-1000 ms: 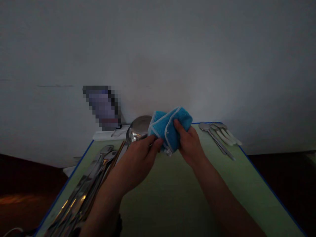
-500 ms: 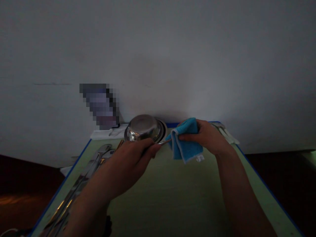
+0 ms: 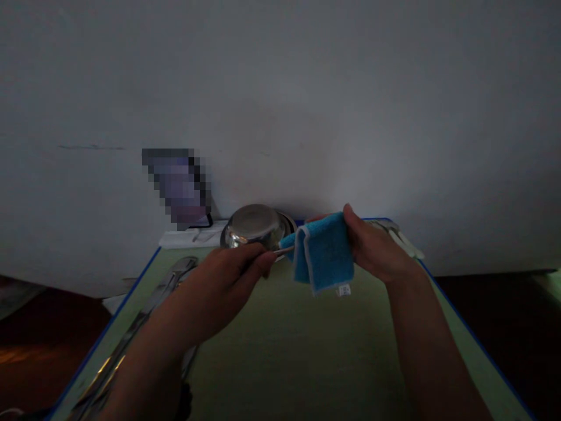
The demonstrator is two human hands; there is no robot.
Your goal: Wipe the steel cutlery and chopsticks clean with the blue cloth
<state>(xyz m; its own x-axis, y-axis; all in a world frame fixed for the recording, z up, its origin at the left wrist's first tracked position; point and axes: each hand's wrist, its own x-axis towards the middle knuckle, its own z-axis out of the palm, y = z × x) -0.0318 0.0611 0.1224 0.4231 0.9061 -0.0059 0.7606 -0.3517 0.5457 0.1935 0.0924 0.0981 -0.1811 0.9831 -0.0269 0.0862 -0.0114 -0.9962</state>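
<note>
Head | left hand [image 3: 225, 280] — pinching metal utensil [image 3: 284, 250] | right hand [image 3: 379, 248] — gripping blue cloth [image 3: 326, 257] | cloth between hands

Left hand [image 3: 230, 280] holds a utensil [image 3: 284, 251], right hand [image 3: 374, 245] a blue cloth [image 3: 328, 254].

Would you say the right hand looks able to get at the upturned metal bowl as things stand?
Probably not easily: the right hand holds the blue cloth, which in this view sits between it and the upturned metal bowl.
</note>
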